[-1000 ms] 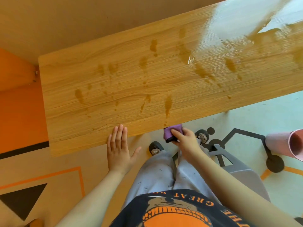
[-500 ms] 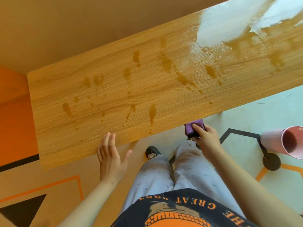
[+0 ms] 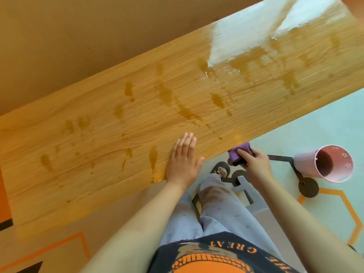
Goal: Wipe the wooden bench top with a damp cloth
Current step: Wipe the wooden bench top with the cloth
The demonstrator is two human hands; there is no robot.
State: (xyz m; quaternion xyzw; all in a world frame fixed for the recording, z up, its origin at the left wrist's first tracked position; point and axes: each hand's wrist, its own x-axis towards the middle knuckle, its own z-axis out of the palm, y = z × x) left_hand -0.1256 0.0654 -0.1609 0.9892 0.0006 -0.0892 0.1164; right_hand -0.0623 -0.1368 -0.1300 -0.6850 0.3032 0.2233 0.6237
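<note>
Over the last second the person has shifted rightward along the bench. The left hand, which had hovered at the near edge left of the two long drip marks, now lies flat on the tabletop just right of them, fingers straight and together, thumb spread over the edge. The right hand has slid the same way and is curled round the bunched purple cloth, which sits against the near edge, not yet up on the top surface. So the wipe proper looks not yet begun here (the left hand reads as a brace). The brown drips run across the middle of the wood, and a wet sheen covers the far right end, so most of the surface seems left to do. For room, nothing stands on the tabletop, and a stroke can run its length. The near edge crosses the view on a slant, and the left hand itself sits in the path of any sweep leftward. A pink pot lies tipped on the floor to the right, apart from the bench but near the right forearm.
</note>
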